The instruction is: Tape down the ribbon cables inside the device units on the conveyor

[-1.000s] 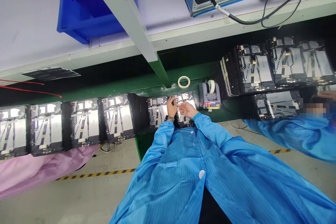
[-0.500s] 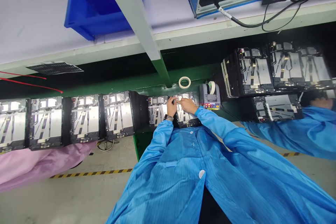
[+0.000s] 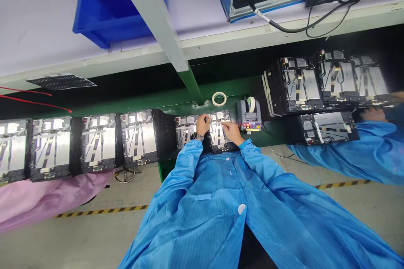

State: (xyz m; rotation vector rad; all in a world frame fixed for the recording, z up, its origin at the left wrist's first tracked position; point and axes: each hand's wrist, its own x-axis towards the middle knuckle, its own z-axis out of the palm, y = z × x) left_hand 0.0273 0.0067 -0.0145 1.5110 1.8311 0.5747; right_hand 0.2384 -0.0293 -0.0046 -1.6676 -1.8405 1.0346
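Head view: left hand (image 3: 203, 125) closed, right hand (image 3: 232, 131) open on panel (image 3: 217, 134), now wider apart.

Left hand (image 3: 202, 125), right hand (image 3: 232, 132) on device chassis (image 3: 216, 133), near tape dispenser (image 3: 249, 114).

A tape dispenser (image 3: 249, 114) is sitting on the bench (image 3: 189, 86) just right of a row of open device casings (image 3: 97, 143), with a tape roll (image 3: 219, 99) lying behind them.

your head camera, facing forward and down

you look from just behind the green workbench (image 3: 148, 110), close over it, with your coat (image 3: 202, 218) below it in frame
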